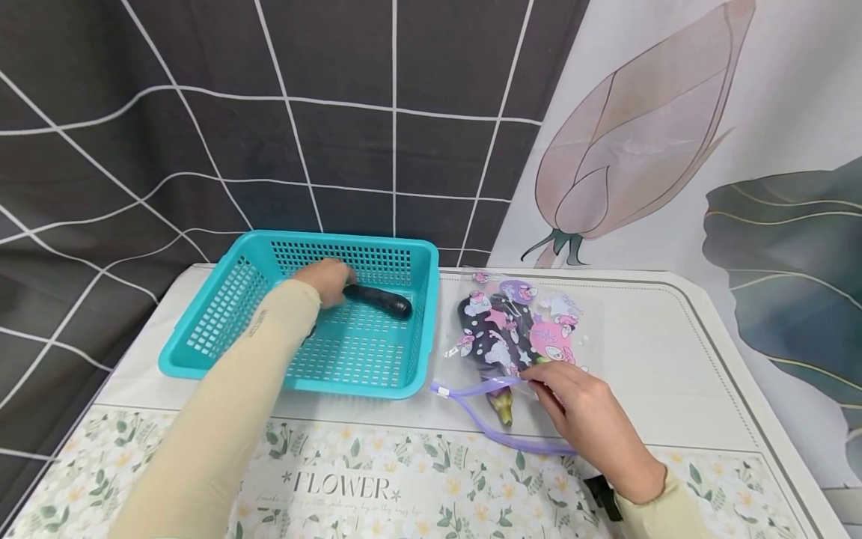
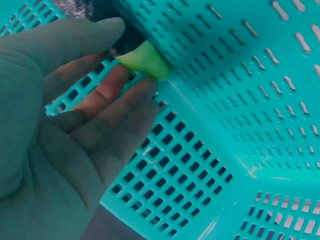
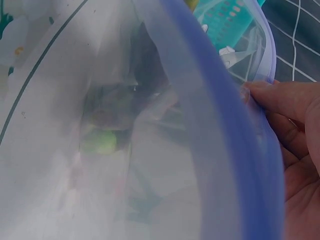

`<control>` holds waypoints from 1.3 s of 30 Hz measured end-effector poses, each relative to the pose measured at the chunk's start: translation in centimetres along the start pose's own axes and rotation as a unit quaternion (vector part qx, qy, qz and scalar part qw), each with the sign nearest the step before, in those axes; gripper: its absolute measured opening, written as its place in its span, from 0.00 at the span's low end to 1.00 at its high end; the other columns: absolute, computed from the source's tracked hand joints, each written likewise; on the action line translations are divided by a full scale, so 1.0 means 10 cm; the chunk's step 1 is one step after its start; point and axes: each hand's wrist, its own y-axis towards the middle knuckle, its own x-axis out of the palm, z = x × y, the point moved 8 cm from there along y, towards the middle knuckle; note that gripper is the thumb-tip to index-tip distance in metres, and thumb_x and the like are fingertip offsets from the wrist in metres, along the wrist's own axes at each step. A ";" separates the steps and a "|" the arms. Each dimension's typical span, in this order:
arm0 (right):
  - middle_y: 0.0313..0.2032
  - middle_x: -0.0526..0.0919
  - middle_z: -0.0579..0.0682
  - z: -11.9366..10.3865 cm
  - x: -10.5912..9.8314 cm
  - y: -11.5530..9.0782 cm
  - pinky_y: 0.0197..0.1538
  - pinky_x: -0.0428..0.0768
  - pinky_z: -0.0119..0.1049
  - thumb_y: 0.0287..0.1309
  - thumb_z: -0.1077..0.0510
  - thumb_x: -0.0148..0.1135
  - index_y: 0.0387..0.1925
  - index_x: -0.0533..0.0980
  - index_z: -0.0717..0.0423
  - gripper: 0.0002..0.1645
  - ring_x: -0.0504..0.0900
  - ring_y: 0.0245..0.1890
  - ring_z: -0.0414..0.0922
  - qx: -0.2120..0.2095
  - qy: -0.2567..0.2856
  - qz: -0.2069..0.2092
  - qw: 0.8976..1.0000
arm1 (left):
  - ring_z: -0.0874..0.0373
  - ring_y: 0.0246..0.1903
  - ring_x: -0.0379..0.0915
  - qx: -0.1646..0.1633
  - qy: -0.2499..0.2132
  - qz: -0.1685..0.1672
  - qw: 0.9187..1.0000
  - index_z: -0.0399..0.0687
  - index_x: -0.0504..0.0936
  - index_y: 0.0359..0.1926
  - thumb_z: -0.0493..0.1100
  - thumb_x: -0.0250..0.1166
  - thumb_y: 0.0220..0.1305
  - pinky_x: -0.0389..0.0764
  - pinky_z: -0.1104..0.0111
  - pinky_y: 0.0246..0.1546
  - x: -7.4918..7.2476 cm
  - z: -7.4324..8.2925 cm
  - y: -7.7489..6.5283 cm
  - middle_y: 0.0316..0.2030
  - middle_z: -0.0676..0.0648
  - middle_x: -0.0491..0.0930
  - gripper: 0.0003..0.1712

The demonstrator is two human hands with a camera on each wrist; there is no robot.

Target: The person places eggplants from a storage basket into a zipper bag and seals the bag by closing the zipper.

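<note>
In the head view, my left hand (image 1: pixel 328 281) reaches into the turquoise basket (image 1: pixel 431 322) at the stem end of a dark eggplant (image 1: pixel 380 301). The left wrist view shows my thumb (image 2: pixel 107 31) lying over the eggplant, with fingers around its other side near the green cap (image 2: pixel 145 61). My right hand (image 1: pixel 586 408) pinches the rim of a clear zip bag (image 1: pixel 562 307) printed with pink and purple cartoons. Its purple zip (image 1: pixel 494 430) gapes open, a white slider (image 1: pixel 442 391) at the left end. Inside lies dark eggplant, its green stem (image 1: pixel 501 410) towards the bag's mouth.
The basket and bag stand side by side on a white table (image 1: pixel 660 337). A floral mat printed "FLOWER" (image 1: pixel 343 486) covers the near part. Behind hang a dark grid-patterned cloth (image 1: pixel 337 142) and a pale one with a large printed bud (image 1: pixel 626 142).
</note>
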 end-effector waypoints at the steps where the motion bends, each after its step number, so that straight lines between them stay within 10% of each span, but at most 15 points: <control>1: 0.39 0.87 0.46 0.00 0.00 0.00 0.41 0.85 0.40 0.42 0.74 0.75 0.40 0.84 0.56 0.21 0.86 0.40 0.44 -0.001 0.001 0.001 1.000 | 0.39 0.64 0.69 -0.002 -0.003 0.000 1.000 0.40 0.80 0.61 0.32 0.66 0.64 0.73 0.48 0.63 0.00 -0.01 0.01 0.61 0.37 0.77 0.24; 39: 0.38 0.87 0.46 -0.03 0.00 0.00 0.40 0.85 0.39 0.43 0.75 0.74 0.40 0.84 0.56 0.20 0.86 0.39 0.43 -0.008 0.007 0.004 1.000 | 0.41 0.56 0.77 0.007 0.031 0.003 0.999 0.46 0.83 0.58 0.38 0.72 0.61 0.80 0.49 0.54 0.07 -0.08 0.10 0.58 0.40 0.80 0.23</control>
